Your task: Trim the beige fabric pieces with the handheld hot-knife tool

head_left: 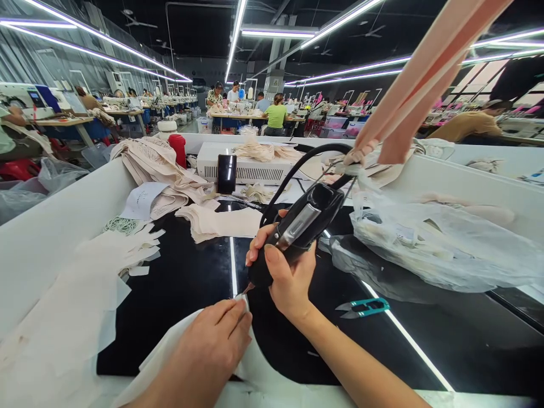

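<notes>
My right hand (285,266) is wrapped round a black hand-held tool (300,226) with a metal plate on its side and a black cable (297,170) looping up behind it. The tool's thin tip points down at the edge of a white fabric piece (170,351). My left hand (212,345) lies on that fabric near the front edge, fingers bent and pressing it down just beside the tip.
Teal thread snips (363,307) lie on the black worktop (191,283) to the right. A clear plastic bag (437,243) of pieces sits at right. Beige fabric piles (157,170), a white machine box (250,164) and a red bottle (178,148) stand behind. Other people work at distant tables.
</notes>
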Action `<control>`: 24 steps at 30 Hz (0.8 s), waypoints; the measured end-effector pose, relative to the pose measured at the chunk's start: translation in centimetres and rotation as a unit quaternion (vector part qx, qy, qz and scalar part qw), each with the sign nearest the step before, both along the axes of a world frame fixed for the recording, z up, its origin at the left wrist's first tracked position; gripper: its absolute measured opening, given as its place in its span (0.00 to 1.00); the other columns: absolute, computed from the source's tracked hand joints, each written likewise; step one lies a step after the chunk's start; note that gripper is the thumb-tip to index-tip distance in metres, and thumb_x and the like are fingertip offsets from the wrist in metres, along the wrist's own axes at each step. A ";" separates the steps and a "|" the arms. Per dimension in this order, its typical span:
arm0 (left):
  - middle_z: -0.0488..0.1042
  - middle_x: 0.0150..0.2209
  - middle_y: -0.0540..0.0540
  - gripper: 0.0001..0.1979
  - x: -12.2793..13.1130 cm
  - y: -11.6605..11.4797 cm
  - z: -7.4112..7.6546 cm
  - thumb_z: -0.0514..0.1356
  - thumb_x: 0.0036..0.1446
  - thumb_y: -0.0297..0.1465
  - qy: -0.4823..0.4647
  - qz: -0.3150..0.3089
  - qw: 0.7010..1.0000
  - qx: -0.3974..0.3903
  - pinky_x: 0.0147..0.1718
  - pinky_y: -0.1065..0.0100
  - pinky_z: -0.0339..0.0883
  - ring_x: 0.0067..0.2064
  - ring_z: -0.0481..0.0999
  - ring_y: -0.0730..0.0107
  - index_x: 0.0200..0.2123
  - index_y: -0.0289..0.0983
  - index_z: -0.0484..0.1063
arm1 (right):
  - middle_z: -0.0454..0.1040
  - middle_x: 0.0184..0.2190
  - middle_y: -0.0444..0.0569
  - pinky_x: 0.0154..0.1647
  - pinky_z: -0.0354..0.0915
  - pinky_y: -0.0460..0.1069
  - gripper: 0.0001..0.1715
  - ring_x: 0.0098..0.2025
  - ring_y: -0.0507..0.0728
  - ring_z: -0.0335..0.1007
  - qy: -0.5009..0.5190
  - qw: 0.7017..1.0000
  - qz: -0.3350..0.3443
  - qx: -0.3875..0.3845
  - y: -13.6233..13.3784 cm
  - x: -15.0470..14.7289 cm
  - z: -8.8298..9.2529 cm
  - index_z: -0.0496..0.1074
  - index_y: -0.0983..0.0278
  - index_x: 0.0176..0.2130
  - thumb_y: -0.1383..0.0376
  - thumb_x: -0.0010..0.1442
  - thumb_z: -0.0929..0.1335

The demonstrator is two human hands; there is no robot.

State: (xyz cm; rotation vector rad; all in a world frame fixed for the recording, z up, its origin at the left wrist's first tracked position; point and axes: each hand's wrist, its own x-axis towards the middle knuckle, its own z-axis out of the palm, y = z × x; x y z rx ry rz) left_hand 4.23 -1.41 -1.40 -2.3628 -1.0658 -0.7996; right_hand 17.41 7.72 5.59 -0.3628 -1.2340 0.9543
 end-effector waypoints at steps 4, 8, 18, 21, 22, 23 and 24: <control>0.85 0.43 0.44 0.21 0.0 0.0 0.0 0.45 0.79 0.25 -0.007 0.001 1.000 -0.002 0.46 0.66 0.77 0.46 0.85 0.65 0.46 0.30 0.79 | 0.75 0.31 0.36 0.24 0.71 0.45 0.19 0.23 0.48 0.70 -0.003 1.000 -0.004 -0.007 0.0 0.0 -0.1 0.64 0.56 0.45 0.57 0.65 0.75; 0.85 0.44 0.43 0.21 -0.1 0.0 0.0 0.44 0.79 0.24 0.004 -0.003 1.000 -0.011 0.46 0.65 0.77 0.47 0.85 0.65 0.46 0.29 0.78 | 0.75 0.32 0.36 0.24 0.71 0.45 0.20 0.24 0.48 0.71 0.007 1.000 0.005 -0.008 -0.1 -0.1 0.0 0.64 0.56 0.45 0.57 0.63 0.76; 0.83 0.50 0.39 0.15 -0.6 -0.4 -0.8 0.49 0.76 0.22 0.040 -0.007 0.997 -0.066 0.50 0.62 0.77 0.53 0.82 0.62 0.52 0.30 0.76 | 0.75 0.31 0.37 0.22 0.70 0.44 0.21 0.23 0.48 0.70 0.014 1.000 0.018 -0.005 -0.4 -0.7 0.0 0.64 0.56 0.45 0.56 0.63 0.77; 0.83 0.49 0.38 0.15 -0.6 -0.3 -0.9 0.49 0.77 0.24 0.037 -0.007 0.997 -0.061 0.48 0.64 0.78 0.52 0.83 0.61 0.51 0.29 0.76 | 0.75 0.31 0.37 0.23 0.70 0.45 0.21 0.23 0.48 0.71 0.016 1.000 0.018 -0.008 -0.4 -0.7 -0.1 0.64 0.56 0.45 0.56 0.62 0.77; 0.83 0.49 0.38 0.15 -0.5 -0.3 -0.9 0.49 0.77 0.24 0.035 -0.004 0.998 -0.061 0.47 0.64 0.79 0.52 0.83 0.61 0.51 0.30 0.76 | 0.75 0.31 0.37 0.22 0.70 0.45 0.22 0.23 0.48 0.71 0.015 1.000 0.020 -0.010 -0.4 -0.7 -0.1 0.64 0.56 0.45 0.56 0.62 0.77; 0.83 0.48 0.38 0.16 -0.5 -0.3 -1.0 0.49 0.77 0.24 0.031 -0.003 0.998 -0.059 0.46 0.64 0.79 0.51 0.84 0.61 0.51 0.30 0.76 | 0.75 0.31 0.37 0.22 0.70 0.45 0.22 0.22 0.48 0.70 0.013 1.000 0.020 -0.013 -0.4 -0.7 -0.1 0.63 0.56 0.45 0.55 0.62 0.77; 0.83 0.48 0.38 0.16 -0.5 -0.2 -1.0 0.48 0.77 0.24 0.028 -0.003 0.998 -0.058 0.46 0.64 0.79 0.51 0.84 0.61 0.51 0.30 0.76 | 0.75 0.31 0.37 0.22 0.69 0.45 0.23 0.22 0.48 0.70 0.010 1.000 0.020 -0.017 -0.4 -0.7 -0.1 0.63 0.56 0.46 0.55 0.62 0.77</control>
